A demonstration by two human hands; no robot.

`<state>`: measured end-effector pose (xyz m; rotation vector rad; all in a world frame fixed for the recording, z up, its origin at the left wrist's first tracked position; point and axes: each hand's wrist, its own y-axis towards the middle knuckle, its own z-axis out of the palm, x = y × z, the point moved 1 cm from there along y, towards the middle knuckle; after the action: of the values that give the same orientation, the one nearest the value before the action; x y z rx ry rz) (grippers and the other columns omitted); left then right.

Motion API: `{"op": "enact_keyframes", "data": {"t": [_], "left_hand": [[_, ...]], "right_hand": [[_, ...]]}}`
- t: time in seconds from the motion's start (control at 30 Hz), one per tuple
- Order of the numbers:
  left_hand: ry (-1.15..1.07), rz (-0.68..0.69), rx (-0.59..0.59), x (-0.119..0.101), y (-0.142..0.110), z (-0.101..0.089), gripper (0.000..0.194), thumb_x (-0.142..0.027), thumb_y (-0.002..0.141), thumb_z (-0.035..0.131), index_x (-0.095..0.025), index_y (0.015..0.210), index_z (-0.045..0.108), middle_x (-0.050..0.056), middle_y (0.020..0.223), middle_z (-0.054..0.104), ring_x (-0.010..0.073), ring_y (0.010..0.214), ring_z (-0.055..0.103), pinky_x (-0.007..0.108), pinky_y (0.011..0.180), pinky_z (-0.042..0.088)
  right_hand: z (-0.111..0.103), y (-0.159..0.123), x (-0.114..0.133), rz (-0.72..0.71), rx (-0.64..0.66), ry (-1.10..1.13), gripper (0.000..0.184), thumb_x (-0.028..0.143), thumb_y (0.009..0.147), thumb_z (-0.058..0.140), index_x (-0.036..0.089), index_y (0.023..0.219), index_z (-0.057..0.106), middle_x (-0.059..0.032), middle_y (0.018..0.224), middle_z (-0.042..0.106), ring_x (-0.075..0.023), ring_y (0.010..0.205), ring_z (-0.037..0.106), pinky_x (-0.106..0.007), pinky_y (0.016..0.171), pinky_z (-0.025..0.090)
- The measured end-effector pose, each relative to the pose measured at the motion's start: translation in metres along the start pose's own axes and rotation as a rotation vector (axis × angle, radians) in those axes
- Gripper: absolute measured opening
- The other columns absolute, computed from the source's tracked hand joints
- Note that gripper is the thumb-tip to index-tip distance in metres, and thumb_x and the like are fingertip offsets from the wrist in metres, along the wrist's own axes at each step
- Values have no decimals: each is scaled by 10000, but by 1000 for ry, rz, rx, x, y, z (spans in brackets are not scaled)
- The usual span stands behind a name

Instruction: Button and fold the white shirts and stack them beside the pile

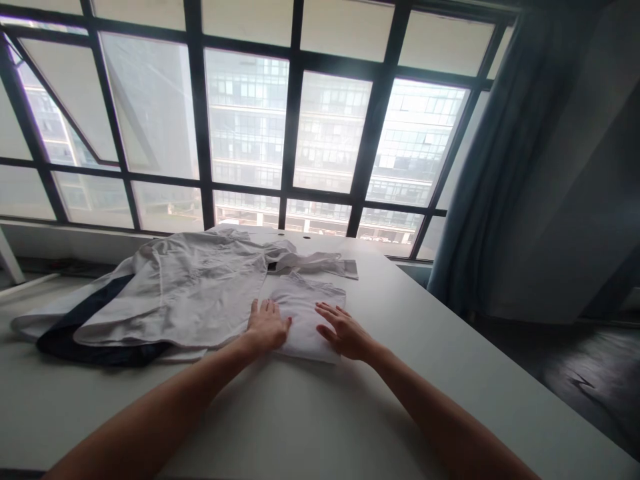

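White T-shirt — left hand, right hand splayed

this looks like an upper-floor office or studio room: a big black-framed window faces a glass office block, with a long white desk against it, a blue curtain beside it and a dark floor below.

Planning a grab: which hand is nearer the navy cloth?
Left hand, right of the navy cloth; right hand, farther right, on the folded white cloth.
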<state>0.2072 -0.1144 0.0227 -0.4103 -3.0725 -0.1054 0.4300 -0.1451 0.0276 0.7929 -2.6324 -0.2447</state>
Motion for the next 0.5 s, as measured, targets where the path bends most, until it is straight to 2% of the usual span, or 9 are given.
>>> {"op": "enact_keyframes", "data": {"t": [0.07, 0.17, 0.27, 0.37, 0.5], "left_hand": [[33, -19, -24, -2, -3, -2, 724, -528, 1011, 239, -38, 1461, 522, 254, 1487, 509, 379, 1446, 391, 554, 1224, 78], [28, -9, -58, 1, -5, -3, 719, -566, 990, 295, -60, 1417, 575, 249, 1414, 582, 394, 1397, 446, 571, 1224, 27], [-51, 20, -11, 14, -3, -3, 721, -568, 996, 286, -98, 1515, 458, 210, 1583, 399, 343, 1504, 298, 547, 1235, 64], [-151, 31, 100, 28, 0, -2, 761, -578, 1003, 246, -100, 1593, 297, 172, 1677, 163, 298, 1558, 150, 496, 1239, 134], [-169, 114, 141, 38, -4, -4, 810, -617, 983, 306, -87, 1596, 277, 197, 1676, 131, 318, 1560, 119, 487, 1241, 139]], "right_hand": [[2, 0, 7, -19, 47, 40, 610, 489, 1027, 423, 172, 1548, 435, -129, 1607, 362, -278, 1513, 279, -506, 1248, 218], [8, -1, 9, -51, 201, 71, 686, 574, 1026, 378, 180, 1586, 367, -116, 1632, 311, -265, 1533, 223, -484, 1257, 186], [12, -2, 2, -63, 300, 40, 722, 621, 1031, 304, 194, 1613, 304, -100, 1655, 249, -250, 1545, 173, -475, 1268, 115], [7, 0, -11, -46, 307, -6, 679, 575, 1044, 285, 203, 1611, 308, -78, 1664, 217, -242, 1550, 151, -472, 1268, 88], [-4, -1, -32, 70, 279, -57, 588, 407, 1027, 362, 218, 1584, 376, -59, 1655, 247, -248, 1539, 203, -501, 1258, 134]]}}
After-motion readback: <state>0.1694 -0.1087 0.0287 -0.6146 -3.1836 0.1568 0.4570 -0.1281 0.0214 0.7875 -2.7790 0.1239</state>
